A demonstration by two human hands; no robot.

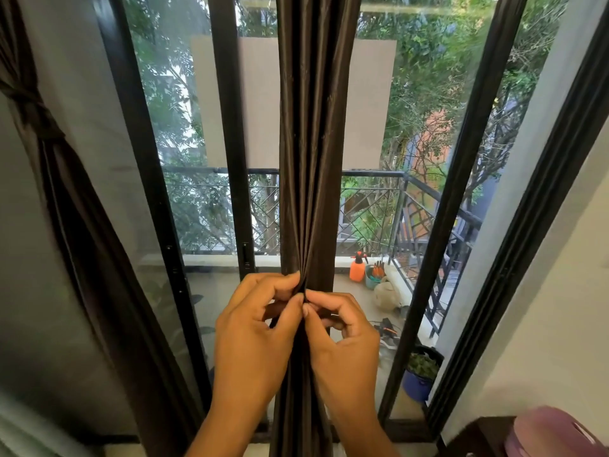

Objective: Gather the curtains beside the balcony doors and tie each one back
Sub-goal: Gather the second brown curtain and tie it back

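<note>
A dark brown curtain (314, 133) hangs gathered into a narrow bundle in front of the middle of the balcony doors (230, 179). My left hand (255, 328) and my right hand (342, 334) meet at the bundle's waist, where the folds pinch in. The fingers and thumbs of both hands pinch a dark tie band against the fabric; most of the band is hidden by my fingers. At the far left a second brown curtain (43, 133) hangs against the wall, bound by a knotted tie (29, 103).
Black door frames (461, 199) stand left and right of the bundle. Behind the glass is a balcony with a railing (408, 206), an orange spray bottle (357, 267) and a potted plant (421, 374). A dark cabinet with a purple container (553, 433) sits at the lower right.
</note>
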